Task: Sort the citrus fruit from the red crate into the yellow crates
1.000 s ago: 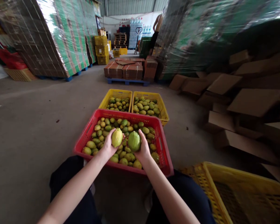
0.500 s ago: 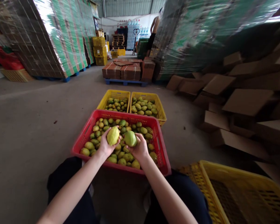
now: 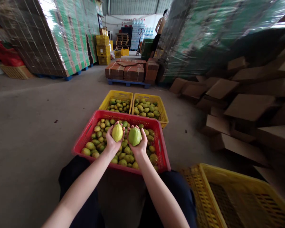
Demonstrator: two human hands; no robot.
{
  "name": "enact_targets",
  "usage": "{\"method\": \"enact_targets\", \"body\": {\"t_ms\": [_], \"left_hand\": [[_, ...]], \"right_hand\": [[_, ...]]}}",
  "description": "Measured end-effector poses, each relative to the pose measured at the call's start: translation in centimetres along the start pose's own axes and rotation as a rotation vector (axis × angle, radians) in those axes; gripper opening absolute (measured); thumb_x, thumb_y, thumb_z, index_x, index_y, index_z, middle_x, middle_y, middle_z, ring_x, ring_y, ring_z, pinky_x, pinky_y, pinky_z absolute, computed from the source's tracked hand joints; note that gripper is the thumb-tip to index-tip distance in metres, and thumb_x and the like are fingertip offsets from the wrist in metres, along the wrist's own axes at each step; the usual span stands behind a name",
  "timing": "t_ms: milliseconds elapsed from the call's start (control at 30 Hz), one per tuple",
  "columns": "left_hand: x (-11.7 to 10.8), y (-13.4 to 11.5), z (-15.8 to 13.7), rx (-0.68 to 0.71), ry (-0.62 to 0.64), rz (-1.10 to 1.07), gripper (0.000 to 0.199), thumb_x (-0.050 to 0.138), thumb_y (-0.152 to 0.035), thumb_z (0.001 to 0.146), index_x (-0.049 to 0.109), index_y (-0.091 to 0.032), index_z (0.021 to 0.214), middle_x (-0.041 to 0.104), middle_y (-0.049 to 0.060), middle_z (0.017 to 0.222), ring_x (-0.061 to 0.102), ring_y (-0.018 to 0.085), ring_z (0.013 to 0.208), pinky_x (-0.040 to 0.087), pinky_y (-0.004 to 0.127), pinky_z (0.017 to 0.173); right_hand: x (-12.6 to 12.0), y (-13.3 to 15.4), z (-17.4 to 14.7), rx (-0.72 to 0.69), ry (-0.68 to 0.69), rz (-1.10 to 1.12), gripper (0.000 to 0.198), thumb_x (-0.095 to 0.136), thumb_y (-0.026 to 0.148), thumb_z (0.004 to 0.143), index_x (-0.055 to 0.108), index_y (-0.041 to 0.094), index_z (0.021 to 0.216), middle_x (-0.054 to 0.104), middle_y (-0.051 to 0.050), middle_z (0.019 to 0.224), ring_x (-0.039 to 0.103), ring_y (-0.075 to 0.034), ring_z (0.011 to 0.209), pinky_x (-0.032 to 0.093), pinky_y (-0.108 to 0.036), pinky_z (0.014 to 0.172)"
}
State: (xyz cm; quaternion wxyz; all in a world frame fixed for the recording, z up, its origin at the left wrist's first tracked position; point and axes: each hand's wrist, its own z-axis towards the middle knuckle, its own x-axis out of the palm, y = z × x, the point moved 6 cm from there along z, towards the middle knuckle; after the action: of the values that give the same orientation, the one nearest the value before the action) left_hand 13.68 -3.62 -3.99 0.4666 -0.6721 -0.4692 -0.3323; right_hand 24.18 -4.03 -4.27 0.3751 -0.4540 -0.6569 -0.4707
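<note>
My left hand point(image 3: 113, 141) cups a yellow lemon-like fruit point(image 3: 117, 132), its fingers curled around the sides. Beside it, my right hand point(image 3: 140, 146) cradles a rounder green fruit point(image 3: 134, 136) with faint ridges. Both hands are palm up over the red crate point(image 3: 165, 152), close together, the two fruits apart from each other. Many yellow-green oval fruits point(image 3: 128, 158) lie in that crate, some hidden under my hands and forearms.
Two yellow crates point(image 3: 133, 103) of similar fruit stand just beyond the red one. A yellow crate point(image 3: 204, 190) is at lower right. Cardboard boxes point(image 3: 249, 106) are heaped on the right. Farther off are a loaded blue pallet point(image 3: 128, 83), wrapped stacks point(image 3: 71, 38) and a person point(image 3: 159, 27).
My hands have turned palm up, with the fruits resting in them. The green fruit has rotated, showing its ridges, and the yellow one has tipped more upright.
</note>
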Motion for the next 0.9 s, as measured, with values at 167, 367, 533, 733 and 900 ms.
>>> {"method": "enact_targets", "body": {"t_ms": [167,367,533,733,900], "left_hand": [[1.3,1.5,0.7,-0.046,0.072,-0.14,0.035,0.043,-0.028,0.083,0.069,-0.014,0.101,0.071,0.009,0.091,0.067,0.021,0.087,0.053,0.037,0.086],[2.1,1.7,0.3,-0.076,0.165,-0.17,0.027,0.047,-0.026,0.08,0.07,-0.013,0.086,0.071,0.008,0.086,0.068,0.018,0.081,0.051,0.036,0.09],[1.8,0.6,0.3,-0.097,0.167,-0.086,0.027,0.047,-0.026,0.081,0.069,-0.014,0.091,0.072,0.007,0.088,0.069,0.019,0.083,0.055,0.035,0.081],[-0.9,3.0,-2.7,-0.371,0.41,0.823,0.021,0.061,-0.034,0.078,0.068,-0.024,0.095,0.071,0.006,0.085,0.067,0.018,0.057,0.051,0.025,0.042],[-10.9,8.7,-12.0,-1.116,0.679,1.578,0.013,0.078,-0.025,0.059,0.071,-0.023,0.069,0.069,0.005,0.065,0.059,0.026,0.037,0.044,0.037,0.032]], "right_hand": [[0.3,0.6,1.0,-0.046,0.018,0.025,0.02,0.054,0.031,0.078,0.063,0.02,0.093,0.073,-0.002,0.087,0.069,-0.016,0.079,0.055,-0.037,0.084],[0.5,0.8,1.0,-0.065,0.007,0.046,0.019,0.053,0.03,0.077,0.063,0.022,0.09,0.073,-0.001,0.087,0.068,-0.017,0.081,0.055,-0.036,0.082],[0.8,2.0,0.4,-0.05,-0.006,0.051,0.023,0.051,0.027,0.076,0.063,0.021,0.094,0.072,-0.002,0.085,0.068,-0.017,0.082,0.056,-0.035,0.079],[0.6,7.0,-0.9,-0.149,-0.108,0.164,0.026,0.044,0.026,0.078,0.064,0.02,0.093,0.071,-0.003,0.077,0.067,-0.017,0.081,0.057,-0.027,0.063],[0.3,8.8,-2.3,-0.126,-0.061,0.082,0.027,0.044,0.028,0.077,0.064,0.021,0.092,0.071,-0.002,0.078,0.066,-0.015,0.076,0.056,-0.024,0.061]]}}
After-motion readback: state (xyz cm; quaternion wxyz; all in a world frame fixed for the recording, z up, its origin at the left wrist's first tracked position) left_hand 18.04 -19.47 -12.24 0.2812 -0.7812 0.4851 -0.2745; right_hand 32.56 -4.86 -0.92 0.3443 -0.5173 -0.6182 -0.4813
